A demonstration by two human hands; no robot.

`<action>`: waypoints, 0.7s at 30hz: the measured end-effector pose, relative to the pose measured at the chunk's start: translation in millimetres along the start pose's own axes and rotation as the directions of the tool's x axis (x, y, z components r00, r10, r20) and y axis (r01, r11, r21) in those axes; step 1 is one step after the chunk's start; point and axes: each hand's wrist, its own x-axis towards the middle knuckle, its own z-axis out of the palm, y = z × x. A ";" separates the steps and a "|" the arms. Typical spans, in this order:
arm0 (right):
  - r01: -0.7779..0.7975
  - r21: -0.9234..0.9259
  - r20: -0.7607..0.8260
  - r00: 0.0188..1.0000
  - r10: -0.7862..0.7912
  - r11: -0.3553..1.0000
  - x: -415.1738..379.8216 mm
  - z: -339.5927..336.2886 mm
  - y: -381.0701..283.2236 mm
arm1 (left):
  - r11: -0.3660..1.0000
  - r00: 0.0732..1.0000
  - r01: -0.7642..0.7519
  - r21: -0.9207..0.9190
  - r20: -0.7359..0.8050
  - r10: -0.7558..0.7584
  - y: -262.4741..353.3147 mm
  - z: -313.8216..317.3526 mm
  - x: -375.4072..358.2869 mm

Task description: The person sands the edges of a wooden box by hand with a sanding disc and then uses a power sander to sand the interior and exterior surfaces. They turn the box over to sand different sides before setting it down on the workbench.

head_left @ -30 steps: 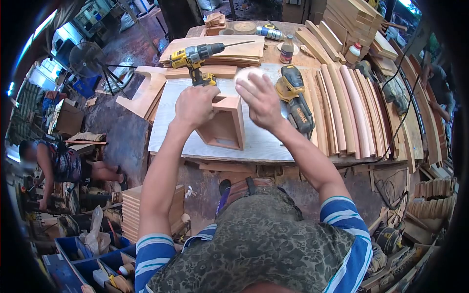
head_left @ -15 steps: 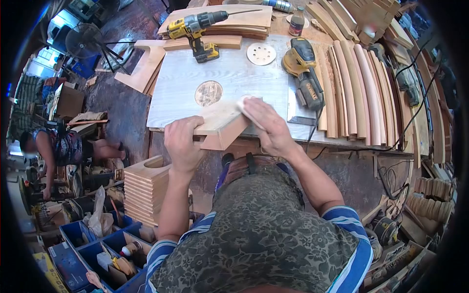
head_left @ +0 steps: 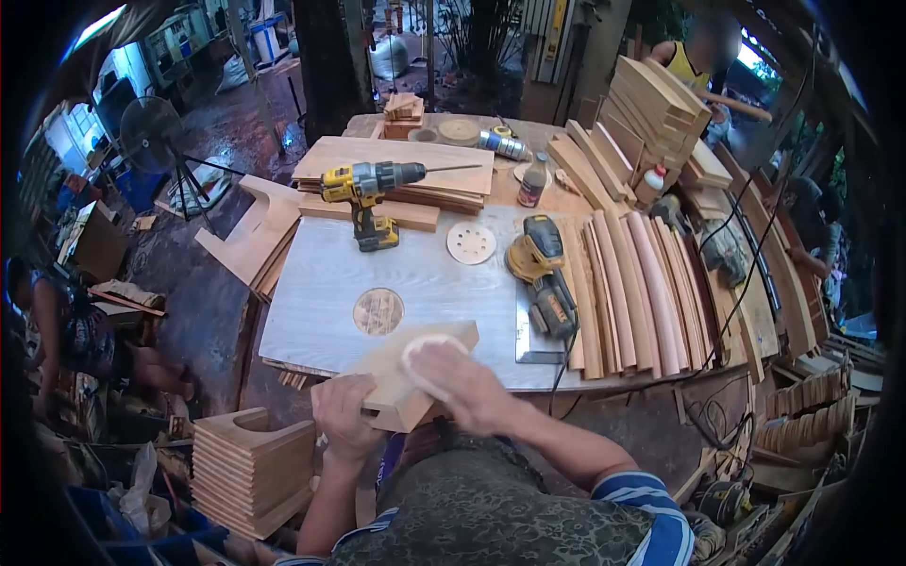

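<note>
A pale wooden piece (head_left: 387, 366) with angled sides lies at the front edge of the whitish board (head_left: 311, 283). My left hand (head_left: 343, 411) is closed around its near left corner. On its upper face my right hand (head_left: 462, 382), blurred by motion, presses a white round pad (head_left: 415, 351). Behind the piece, the board shows a round mark (head_left: 379, 311). A perforated sanding disc (head_left: 471, 243) lies farther back, between the yellow drill (head_left: 366, 193) and the sander (head_left: 543, 274).
Curved wooden strips (head_left: 628, 292) line the right side of the table. A bottle (head_left: 532, 181) stands behind the sander. Stacked notched boards (head_left: 250, 467) are at lower left. A fan (head_left: 151, 137) stands beyond. Other people are at the left, back right and far right.
The view has tilted up, showing more background. My right hand and the white pad have moved from the piece's right edge onto its upper face. My left hand still grips the corner.
</note>
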 end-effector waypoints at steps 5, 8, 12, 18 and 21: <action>0.135 0.172 0.030 0.989 -0.142 0.976 34.6 0.5 -55.1 | 0.999 0.997 0.014 -0.036 0.072 -0.011 -13.5 -0.3 2.0; 0.072 0.113 -0.011 0.997 -0.071 0.991 44.4 9.9 -60.1 | 0.993 0.995 0.053 -0.102 0.095 -0.043 -22.5 -10.2 14.1; 0.024 0.108 -0.051 0.999 -0.019 0.994 73.6 29.8 -79.9 | 0.981 0.984 -0.033 -0.190 0.163 0.065 -44.2 -22.6 27.4; 0.040 -0.053 0.082 0.996 -0.036 0.998 112.8 55.0 -99.4 | 0.951 0.980 0.005 -0.308 0.191 0.057 -96.2 -26.7 20.5; -0.017 -0.120 0.075 0.997 0.026 0.993 106.5 64.2 -68.1 | 0.929 0.997 0.046 -0.367 0.080 -0.017 -117.8 -27.0 18.8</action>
